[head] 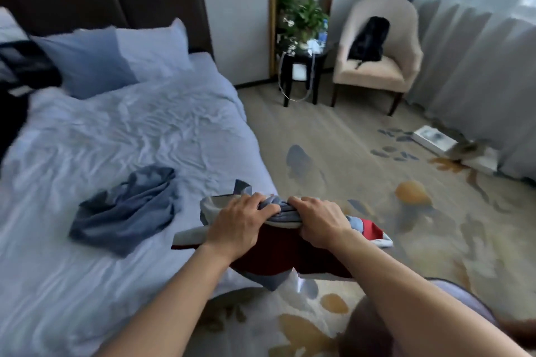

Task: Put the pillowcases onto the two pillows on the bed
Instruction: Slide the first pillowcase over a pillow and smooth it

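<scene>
Both the left hand (236, 223) and the right hand (320, 222) clutch a bunched pillowcase (282, 213) at the bed's (116, 139) edge, the pillows (116, 58) lying far ahead-left by the headboard.

1. Red, grey and blue pillowcase (278, 252): bunched, gripped by both hands off the bed's edge at 6 o'clock.
2. Blue pillowcase (127, 211): lay crumpled on the sheet at 8 o'clock.
3. Two pillows (116, 58): leaned against the headboard at 10 o'clock.

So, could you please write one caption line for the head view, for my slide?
Both hands, left and right, grip a bunched pillowcase beside the bed; another blue pillowcase lies on it.
</scene>
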